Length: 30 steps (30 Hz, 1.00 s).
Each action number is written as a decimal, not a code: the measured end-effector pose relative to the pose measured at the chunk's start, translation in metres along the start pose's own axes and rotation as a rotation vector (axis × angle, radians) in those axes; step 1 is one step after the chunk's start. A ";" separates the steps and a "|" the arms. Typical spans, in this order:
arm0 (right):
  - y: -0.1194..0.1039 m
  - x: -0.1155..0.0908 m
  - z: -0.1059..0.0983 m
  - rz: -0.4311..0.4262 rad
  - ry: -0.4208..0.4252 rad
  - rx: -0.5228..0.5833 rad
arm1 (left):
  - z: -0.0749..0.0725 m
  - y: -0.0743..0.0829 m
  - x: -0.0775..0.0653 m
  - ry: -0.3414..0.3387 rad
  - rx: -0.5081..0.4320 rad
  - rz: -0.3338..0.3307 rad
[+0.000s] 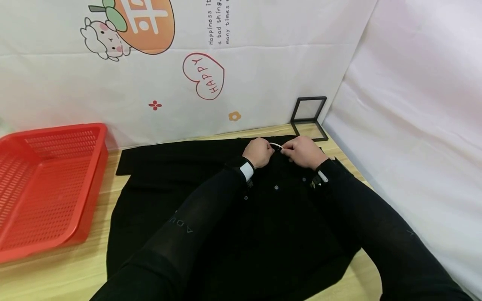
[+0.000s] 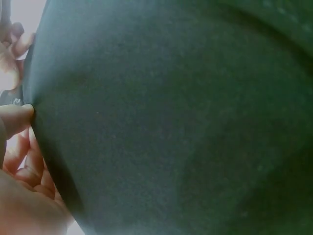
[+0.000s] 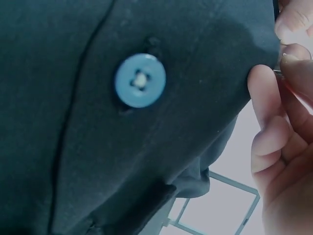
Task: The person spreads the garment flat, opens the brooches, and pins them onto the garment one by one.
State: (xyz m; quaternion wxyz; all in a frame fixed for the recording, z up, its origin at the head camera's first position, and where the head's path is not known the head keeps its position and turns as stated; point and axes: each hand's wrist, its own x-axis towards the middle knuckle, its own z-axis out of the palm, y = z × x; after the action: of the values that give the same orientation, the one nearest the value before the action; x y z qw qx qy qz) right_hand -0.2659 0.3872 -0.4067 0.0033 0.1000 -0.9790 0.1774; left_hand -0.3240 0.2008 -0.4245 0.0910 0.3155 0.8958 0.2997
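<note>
A black button-up shirt (image 1: 158,188) lies spread over the table, several small buttons showing down its front. At its far edge, my left hand (image 1: 259,152) and right hand (image 1: 302,152) pinch the cloth close to each other. A thin white curved strip (image 1: 276,145) arcs between the fingertips. In the left wrist view, the thumb (image 2: 22,117) presses the shirt's edge and dark cloth fills most of the picture. The right wrist view shows a blue-looking four-hole button (image 3: 140,81) near the right hand (image 3: 286,147), whose thumb and finger pinch the edge around a small shiny bit.
To the left stands a red plastic basket (image 1: 84,200) with slotted walls. A black hinged frame (image 1: 309,121) is propped at the back right, beyond the shirt. A white printed cloth (image 1: 263,83) hangs behind the wooden table (image 1: 361,280), with plain white cloth along the right.
</note>
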 end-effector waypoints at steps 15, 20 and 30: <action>-0.002 0.002 -0.008 0.024 -0.023 0.033 | -0.002 0.009 -0.005 0.019 0.252 -0.032; -0.005 0.002 -0.013 0.049 -0.053 0.080 | 0.000 0.012 -0.004 0.039 0.331 -0.083; -0.005 0.005 -0.016 0.087 -0.057 0.115 | 0.001 0.007 0.002 0.063 0.276 -0.007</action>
State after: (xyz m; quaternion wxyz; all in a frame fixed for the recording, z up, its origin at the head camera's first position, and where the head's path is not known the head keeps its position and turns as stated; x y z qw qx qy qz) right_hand -0.2698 0.3875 -0.3902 -0.0378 0.0622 -0.9704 0.2302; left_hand -0.3219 0.2071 -0.4217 0.0193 0.3125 0.9319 0.1830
